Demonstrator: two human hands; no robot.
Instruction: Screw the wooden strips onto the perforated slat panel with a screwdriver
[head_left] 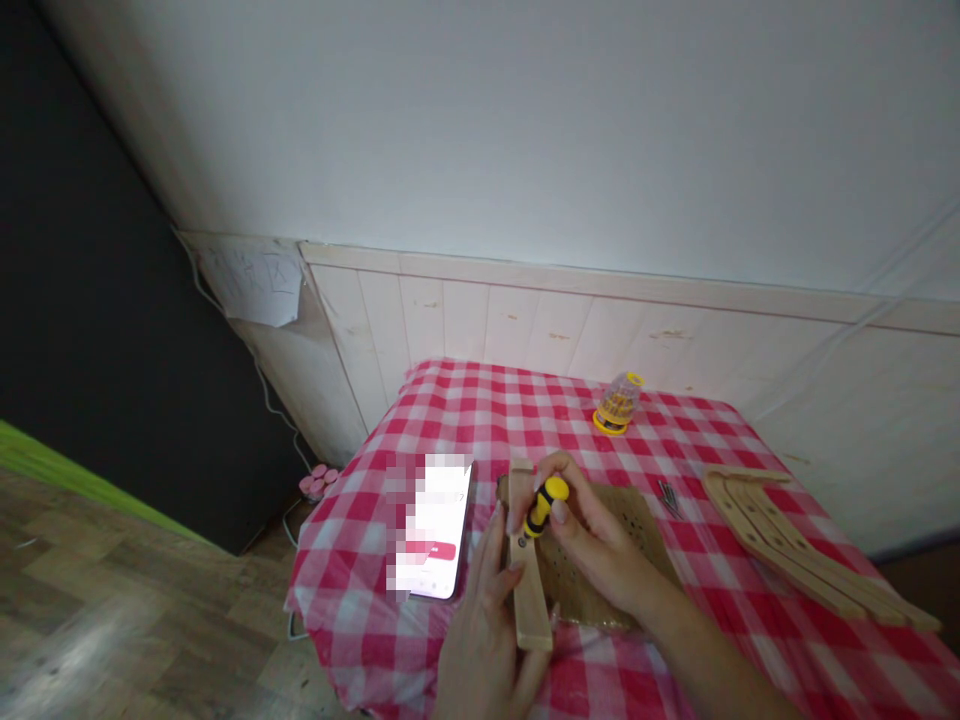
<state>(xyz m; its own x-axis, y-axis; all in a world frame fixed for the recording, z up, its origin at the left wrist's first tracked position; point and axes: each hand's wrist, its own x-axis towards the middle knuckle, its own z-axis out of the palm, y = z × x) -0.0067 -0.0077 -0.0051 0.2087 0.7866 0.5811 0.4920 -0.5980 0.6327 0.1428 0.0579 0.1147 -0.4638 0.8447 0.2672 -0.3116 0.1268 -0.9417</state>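
Yel. screwdriver point(546, 507), curled RH point(604, 545); wood point(533, 605), LH point(480, 625)

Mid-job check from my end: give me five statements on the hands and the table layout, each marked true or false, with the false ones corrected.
1. The right hand grips a yellow-and-black screwdriver. True.
2. The left hand rests on the lit-screen phone. False: it holds a pale straight wooden bar; the phone lies to its left.
3. The clear plastic container with yellow base stands farther back than the curved pale wooden pieces. True.
4. The thin silver metal pieces lie left of the phone. False: they lie to the right of the right hand.
5. A red-and-white checked cloth covers the table. True.
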